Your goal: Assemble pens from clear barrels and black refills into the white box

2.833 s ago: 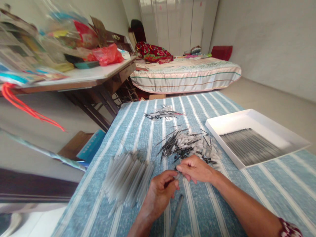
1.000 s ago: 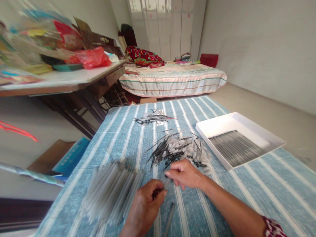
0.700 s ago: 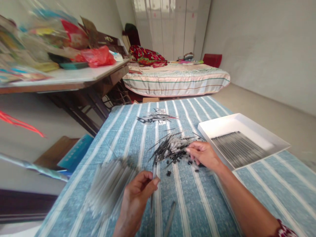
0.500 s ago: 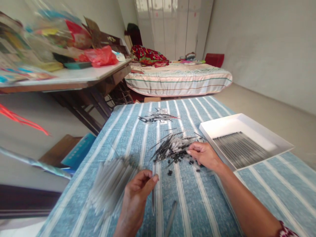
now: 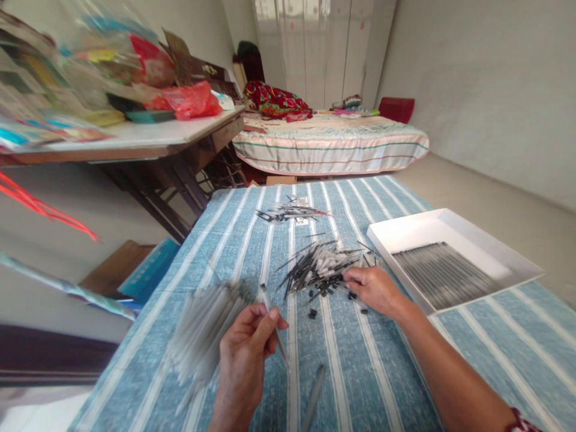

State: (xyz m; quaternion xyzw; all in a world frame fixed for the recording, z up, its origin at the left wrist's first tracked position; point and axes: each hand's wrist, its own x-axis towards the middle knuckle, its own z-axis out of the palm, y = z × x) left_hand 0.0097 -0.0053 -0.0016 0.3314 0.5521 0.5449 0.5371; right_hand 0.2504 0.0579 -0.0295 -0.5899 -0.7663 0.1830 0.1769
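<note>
Between thumb and fingers, my left hand (image 5: 249,342) holds a thin grey pen-like stick (image 5: 279,339), tilted, with a dark upper end. My right hand (image 5: 371,288) is closed at the right edge of a pile of small black and grey-white parts (image 5: 319,267); whatever its fingertips grip is too small to make out. Beside my left hand lies a blurred heap of long grey translucent tubes (image 5: 204,330). A single grey tube (image 5: 314,396) rests near the front. Several dark-ended sticks lie in a row inside the white box (image 5: 411,226) at the right.
A blue-and-white striped cloth (image 5: 225,234) covers the table. Farther back lies a small bunch of thin black and grey pieces (image 5: 292,212). A side table (image 5: 148,147) with plastic bags stands at left; a bed (image 5: 333,147) is beyond.
The stick in my left hand now slants, its dark end raised up and left of my fingers. My right hand remains at the pile. The whole view has shifted slightly.
</note>
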